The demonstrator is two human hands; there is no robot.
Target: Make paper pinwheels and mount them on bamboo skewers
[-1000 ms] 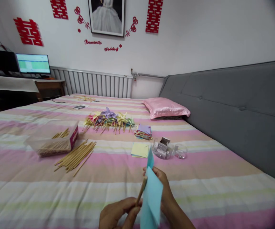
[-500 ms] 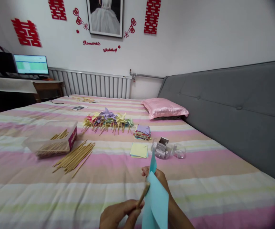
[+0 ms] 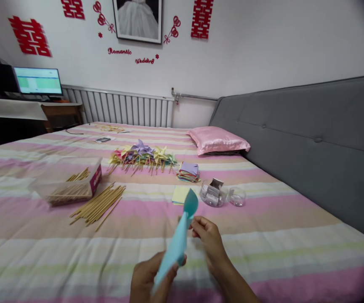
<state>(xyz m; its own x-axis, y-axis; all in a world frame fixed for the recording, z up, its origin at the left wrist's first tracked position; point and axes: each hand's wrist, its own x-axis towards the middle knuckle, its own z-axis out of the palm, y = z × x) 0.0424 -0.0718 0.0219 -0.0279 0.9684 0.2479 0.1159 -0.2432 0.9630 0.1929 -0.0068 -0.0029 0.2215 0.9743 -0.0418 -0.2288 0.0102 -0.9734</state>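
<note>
blue paper (image 3: pixel 178 243) swung left, edge-on; left hand (image 3: pixel 144 273) behind, can't tell grip; right hand (image 3: pixel 209 236) pinching paper's edge.

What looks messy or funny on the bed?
Some wooden sticks lie loose and uneven on the bedspread beside the clear box that holds more, with one stick set apart, so it looks untidy. The blue paper in the left hand is bent, but I see no tear. Nothing else stands out.

Folded pinwheel paper (image 3: pixel 178 244) is light blue, darker teal at its upper blade. The bedspread (image 3: pixel 295 229) is striped pink, tan, white and yellow-green. Clustered pinwheels (image 3: pixel 141 148) show purple, yellow, pink and green; loose sticks (image 3: pixel 101 204) are tan; the pillow (image 3: pixel 218 140) is pink; the headboard (image 3: pixel 301 109) is grey.
</note>
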